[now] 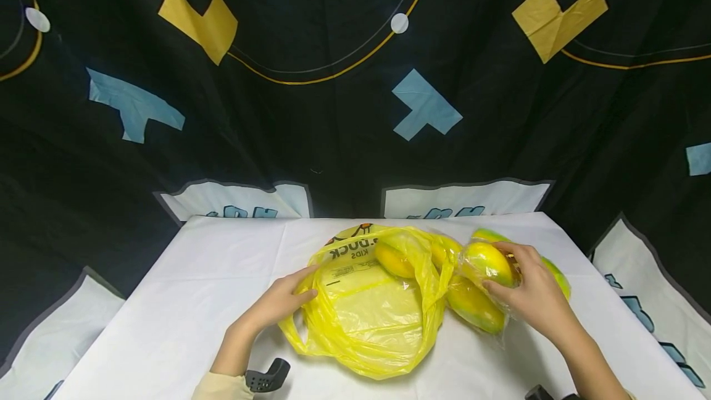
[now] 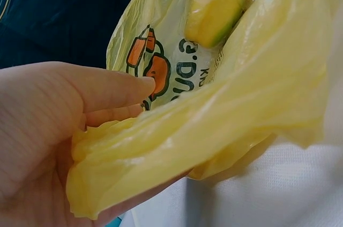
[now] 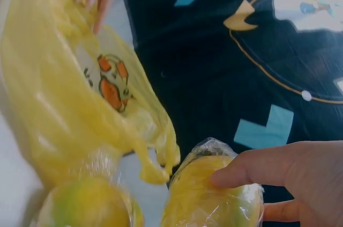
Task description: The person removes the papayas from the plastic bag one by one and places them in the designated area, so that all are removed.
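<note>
A yellow plastic bag [image 1: 383, 357] with a printed duck lies with its mouth open toward me. My left hand [image 1: 280, 301] holds the left side of its rim between thumb and fingers; the film bunches against the palm in the left wrist view. One mango [image 2: 217, 9] is inside the bag. To the bag's right, my right hand [image 1: 536, 292] grips a mango [image 1: 487, 263] in clear wrap, thumb in front and fingers behind. Below it another wrapped mango [image 1: 474, 305] rests against the bag's right side. In the right wrist view the held mango [image 3: 211, 200] is cut by the lower edge.
More green-yellow mangoes lie behind my right hand, one mango [image 1: 557, 278] partly hidden by it. Everything rests on a white-covered table [image 1: 211, 276]. A dark curtain [image 1: 311, 141] with taped-on shapes hangs behind the far edge.
</note>
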`<action>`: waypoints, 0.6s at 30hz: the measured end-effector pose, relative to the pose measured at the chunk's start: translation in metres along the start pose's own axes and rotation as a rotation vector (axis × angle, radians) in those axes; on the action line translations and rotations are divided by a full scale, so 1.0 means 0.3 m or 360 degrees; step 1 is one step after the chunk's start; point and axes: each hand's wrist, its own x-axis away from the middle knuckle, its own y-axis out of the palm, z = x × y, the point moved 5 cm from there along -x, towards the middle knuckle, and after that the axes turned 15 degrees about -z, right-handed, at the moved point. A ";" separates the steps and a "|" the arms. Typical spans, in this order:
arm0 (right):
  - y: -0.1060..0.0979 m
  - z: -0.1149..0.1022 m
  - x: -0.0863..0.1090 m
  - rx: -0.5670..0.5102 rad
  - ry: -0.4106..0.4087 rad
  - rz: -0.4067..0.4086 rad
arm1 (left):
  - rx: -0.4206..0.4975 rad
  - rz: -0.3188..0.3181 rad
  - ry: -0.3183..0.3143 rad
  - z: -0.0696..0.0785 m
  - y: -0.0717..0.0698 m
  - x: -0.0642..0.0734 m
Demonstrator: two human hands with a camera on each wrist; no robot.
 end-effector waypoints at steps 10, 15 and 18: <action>-0.040 0.082 0.053 0.0051 0.0140 -0.0014 | 0.0014 0.0009 -0.0002 -0.001 -0.002 -0.002; -0.051 0.128 0.079 0.0105 0.0210 -0.0038 | 0.0006 0.0002 0.0015 0.001 -0.002 0.001; -0.056 0.155 0.089 0.0120 0.0285 -0.0071 | 0.0006 0.0001 0.0015 0.002 -0.003 0.002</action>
